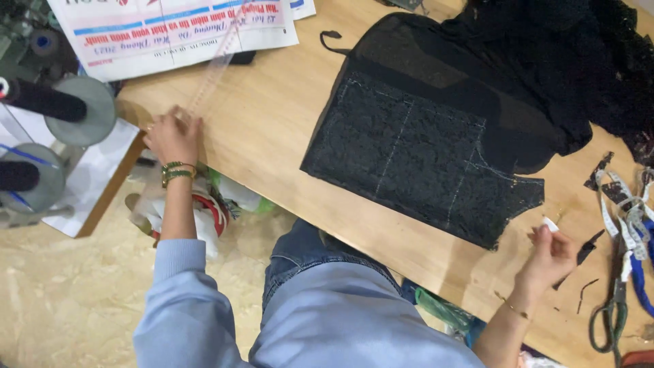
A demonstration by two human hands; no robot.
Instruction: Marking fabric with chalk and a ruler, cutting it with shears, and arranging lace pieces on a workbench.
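My left hand rests on the end of a clear plastic ruler at the left corner of the wooden table. My right hand pinches a small white piece of chalk near the table's front edge. Between my hands lies a black lace fabric piece marked with white chalk lines. It joins a heap of sheer black cloth at the back right.
A printed paper sheet lies at the back left. Scissors and a measuring tape sit at the right edge with black scraps. Two thread spools stand left of the table. Bags lie under it.
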